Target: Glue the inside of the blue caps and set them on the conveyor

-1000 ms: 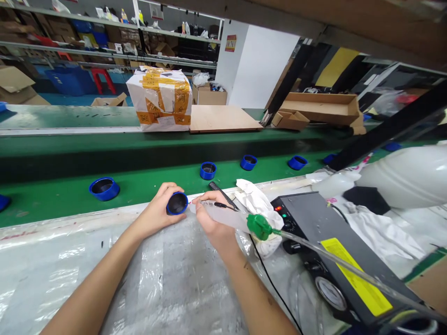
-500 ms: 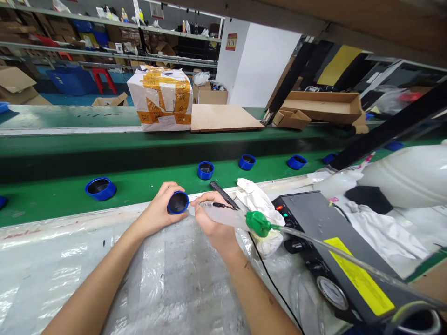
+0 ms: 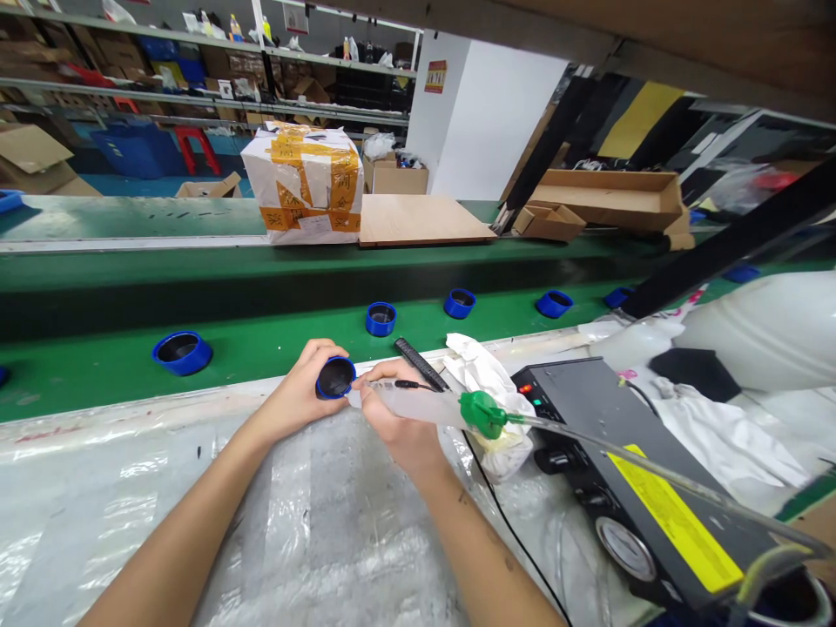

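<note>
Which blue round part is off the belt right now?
The blue part in the left hand, its dark opening tilted toward the camera; the other blue parts sit on the green belt.

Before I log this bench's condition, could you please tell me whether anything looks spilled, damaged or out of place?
I see no clear spill or damage. A dark speck on the plastic sheet, left of the left forearm, looks stray, and the white cloth beside the grey machine looks untidy: crumpled and yellowish low down.
</note>
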